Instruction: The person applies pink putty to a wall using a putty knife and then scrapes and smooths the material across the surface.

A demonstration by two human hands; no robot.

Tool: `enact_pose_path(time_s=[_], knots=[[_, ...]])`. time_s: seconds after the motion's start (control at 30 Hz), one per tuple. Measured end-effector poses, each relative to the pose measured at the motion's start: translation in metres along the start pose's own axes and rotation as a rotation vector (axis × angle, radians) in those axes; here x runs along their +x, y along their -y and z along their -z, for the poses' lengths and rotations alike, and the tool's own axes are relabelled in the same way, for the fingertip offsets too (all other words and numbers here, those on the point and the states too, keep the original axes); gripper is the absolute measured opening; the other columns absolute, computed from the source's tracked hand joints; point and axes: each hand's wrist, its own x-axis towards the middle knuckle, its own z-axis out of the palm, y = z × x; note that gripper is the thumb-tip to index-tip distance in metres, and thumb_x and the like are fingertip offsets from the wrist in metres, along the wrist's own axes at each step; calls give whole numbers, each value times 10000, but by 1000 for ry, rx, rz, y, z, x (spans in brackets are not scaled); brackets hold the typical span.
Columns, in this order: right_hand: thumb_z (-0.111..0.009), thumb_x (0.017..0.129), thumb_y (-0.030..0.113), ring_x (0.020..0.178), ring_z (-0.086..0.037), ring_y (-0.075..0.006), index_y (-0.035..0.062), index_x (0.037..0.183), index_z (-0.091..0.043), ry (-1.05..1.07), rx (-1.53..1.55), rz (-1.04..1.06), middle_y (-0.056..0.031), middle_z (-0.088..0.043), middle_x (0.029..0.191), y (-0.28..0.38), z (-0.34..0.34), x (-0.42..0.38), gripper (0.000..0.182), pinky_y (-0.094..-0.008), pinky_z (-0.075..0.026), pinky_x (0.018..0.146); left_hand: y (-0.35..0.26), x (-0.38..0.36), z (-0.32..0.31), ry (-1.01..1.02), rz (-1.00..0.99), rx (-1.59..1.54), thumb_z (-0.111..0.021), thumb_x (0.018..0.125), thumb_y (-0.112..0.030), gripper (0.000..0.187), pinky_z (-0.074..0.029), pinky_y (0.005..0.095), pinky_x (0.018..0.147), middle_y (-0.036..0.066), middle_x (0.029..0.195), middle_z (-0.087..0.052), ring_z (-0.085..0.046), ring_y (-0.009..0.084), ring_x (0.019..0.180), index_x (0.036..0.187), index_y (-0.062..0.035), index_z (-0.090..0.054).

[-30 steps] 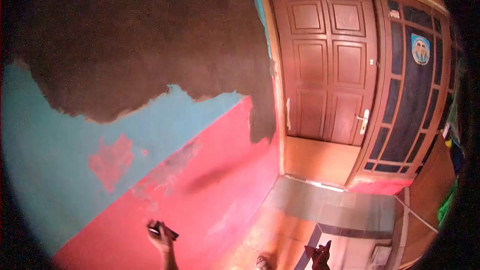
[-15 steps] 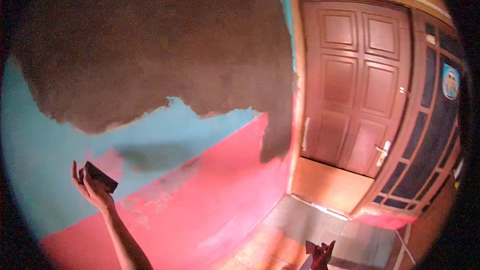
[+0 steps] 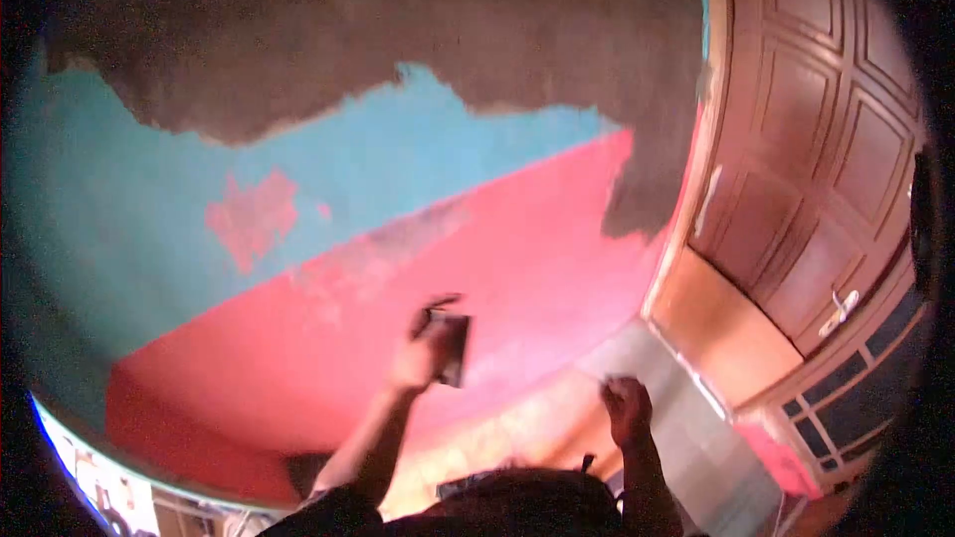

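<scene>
My left hand point(image 3: 423, 353), smeared by motion, grips a dark rectangular block point(image 3: 456, 350) in front of the pink lower part of the wall point(image 3: 537, 239). The block stands nearly upright, and I cannot make out its exact kind. Lower right, over the floor, my right hand point(image 3: 627, 408) is in shadow with its fingers curled closed. Whatever it holds, if anything, is too dark to name. Above, a broad dark grey-brown patch of plaster point(image 3: 378, 20) with a ragged lower edge covers the blue paint point(image 3: 348, 149).
A brown panelled door point(image 3: 796, 139) with a metal handle point(image 3: 841, 311) stands at the right, above an orange-brown step point(image 3: 731, 328). Grey floor tiles point(image 3: 696, 438) run along the wall's foot. A bright opening point(image 3: 99, 482) shows at the lower left.
My view has tilted down and left. My left hand has moved right and down with the block, from the blue paint to before the pink. My right hand has risen into fuller view.
</scene>
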Motion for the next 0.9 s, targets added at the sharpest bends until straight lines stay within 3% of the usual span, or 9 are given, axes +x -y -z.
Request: enact_pose_path(time_s=[0.07,0.17,0.27,0.37,0.53,0.6,0.7,0.83,0.9], knots=[[-702,993,92,1066,-702,-286,-5,1127,-705,358,-1210,644,-125,-714,1062,32,-44,-6,165,-371,-596,907,57,-19,-44,147,107,-157,-641,1064,-227,421,-524,319,973,54,1120,-676,-639,150,1067,1432,-41,-554],[-663,992,105,1257,-636,-330,40,1172,-691,371,1,-113,-177,-693,1262,4,-65,-19,193,-507,-439,1178,80,-58,-100,52,368,-25,-699,1031,-392,627,-474,266,772,8,1048,-594,-547,109,899,1492,-22,-491],[-673,995,53,1199,-646,-281,-35,1242,-646,528,-401,86,-181,-667,1256,-5,-58,-35,264,-419,-534,1096,94,-75,-103,134,428,-123,-722,1011,-431,480,-410,272,644,-23,917,-594,-514,82,785,1273,-40,-627],[-677,996,35,1227,-636,-253,-42,1384,-585,499,51,-344,-190,-623,1336,8,-53,-59,407,-410,-541,1122,78,-86,-111,89,424,-261,-720,1031,-296,294,-480,299,737,18,946,-660,-577,116,835,1100,-17,-660],[-744,986,160,1012,-639,-139,43,1468,-541,559,-305,-531,-144,-683,1215,65,-46,-77,535,-283,-556,909,86,-103,-130,135,46,-65,-703,985,-135,160,-510,319,736,47,942,-709,-637,140,845,1063,5,-721],[-845,896,209,890,-617,-141,45,1490,-508,580,-365,-480,-166,-597,1304,70,-40,-81,703,-280,-545,839,86,-104,-138,206,40,24,-710,981,-131,155,-518,325,736,56,946,-724,-648,146,824,1064,-1,-723],[-920,799,268,935,-601,-156,51,1497,-501,707,-952,404,-164,-527,1320,72,-39,-80,843,-287,-534,772,86,-107,-148,341,152,231,-725,993,-143,271,-543,339,810,84,1051,-733,-677,157,922,1211,0,-654],[-899,824,291,970,-611,-207,62,1497,-466,536,-915,179,-163,-472,1293,69,-11,-69,832,-309,-553,782,105,-115,-148,301,180,240,-823,931,-118,861,-560,337,925,136,1226,-692,-698,192,1062,1602,19,-301],[-841,886,229,859,-602,-166,54,1466,-478,431,-903,309,-139,-521,1264,61,15,-56,706,-295,-523,688,126,-121,-126,184,110,357,-928,829,-179,950,-591,326,830,147,1158,-712,-734,169,1006,1581,-1,-376]])
